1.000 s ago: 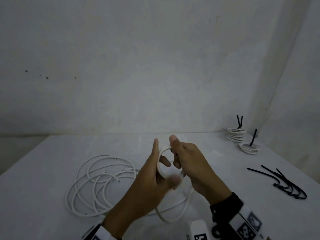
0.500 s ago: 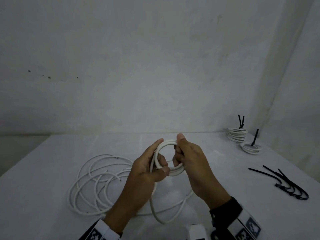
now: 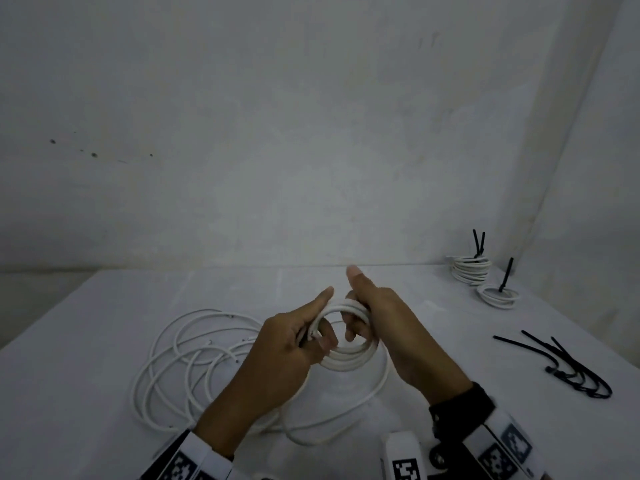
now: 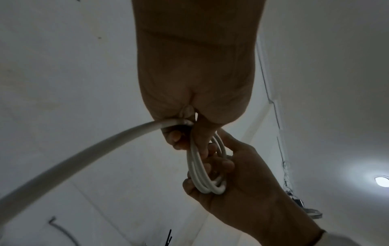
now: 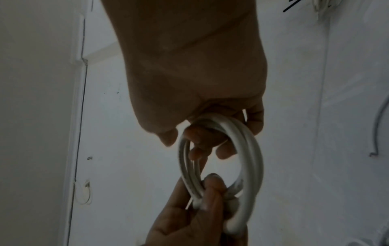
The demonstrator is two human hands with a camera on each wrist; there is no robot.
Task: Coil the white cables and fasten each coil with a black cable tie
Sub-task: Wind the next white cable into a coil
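I hold a small white cable coil (image 3: 349,360) of a few turns above the table, between both hands. My left hand (image 3: 313,322) pinches its left side, where a cable end shows, with the thumb pointing up. My right hand (image 3: 360,303) grips the right side, its fingers curled through the ring and its thumb raised. The uncoiled tail (image 3: 346,422) sags to the table. In the left wrist view the cable (image 4: 84,158) runs out of my left hand (image 4: 185,133) into the coil (image 4: 200,174). In the right wrist view my right hand (image 5: 210,136) hooks the coil (image 5: 250,149).
Several loose white cables (image 3: 187,358) lie in wide loops on the white table (image 3: 104,427) at the left. Two coils with black ties, one (image 3: 471,270) and another (image 3: 498,296), sit at the back right. Loose black cable ties (image 3: 571,368) lie at the right.
The coil has gained a turn and now lies flatter and lower between my hands. My left hand has shifted its hold to the coil's left side. Less tail hangs loose.
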